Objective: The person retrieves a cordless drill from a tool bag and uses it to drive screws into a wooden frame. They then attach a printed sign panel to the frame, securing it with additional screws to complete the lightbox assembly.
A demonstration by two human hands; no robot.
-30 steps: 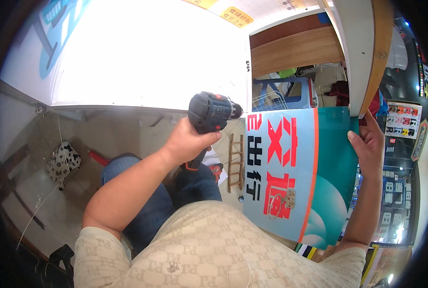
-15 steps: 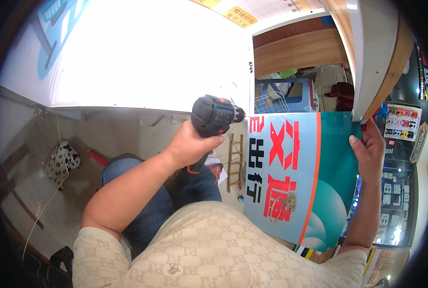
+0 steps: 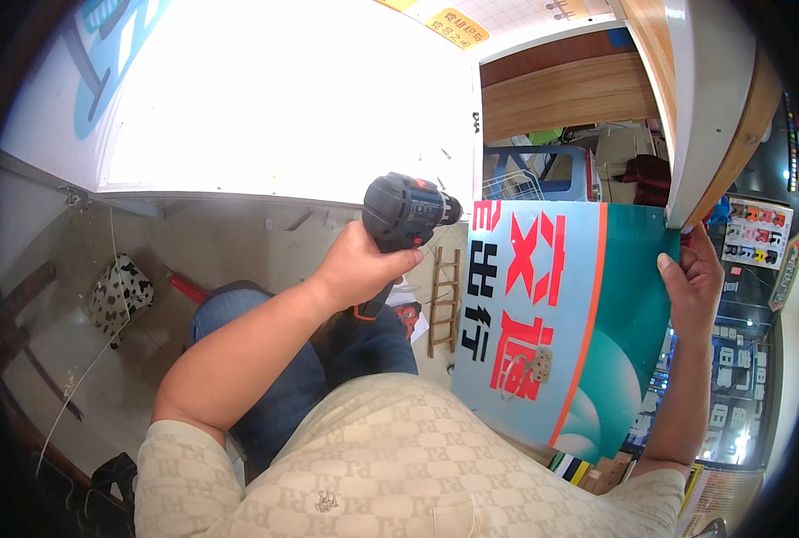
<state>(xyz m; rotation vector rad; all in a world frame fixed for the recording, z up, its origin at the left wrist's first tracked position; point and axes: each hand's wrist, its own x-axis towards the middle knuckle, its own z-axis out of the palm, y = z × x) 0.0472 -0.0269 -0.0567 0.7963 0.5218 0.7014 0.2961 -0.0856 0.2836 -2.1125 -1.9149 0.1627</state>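
Note:
My left hand (image 3: 368,264) is wrapped around the handle of a dark blue and black cordless drill (image 3: 404,213). The drill's chuck points right and ends beside the upper left corner of a printed sign panel (image 3: 552,247). This panel is pale blue and teal, split by an orange stripe, with large red and black characters. At its upper right edge my right hand (image 3: 692,273) grips it, thumb on the front face and the fingers partly hidden behind. A small speckled tag with a loop (image 3: 536,366) lies over the red characters.
A bright white board (image 3: 283,108) fills the far left, with a few small screws near its right corner. Beyond the panel stand a wooden cabinet frame (image 3: 570,90) and a blue stool-like frame (image 3: 561,170). A small wooden ladder (image 3: 444,300) and a cow-patterned stool (image 3: 121,294) are below.
The sign panel has shifted and turned slightly, its top edge rising a little at the left. The drill has moved slightly right and up. Both hands keep their hold.

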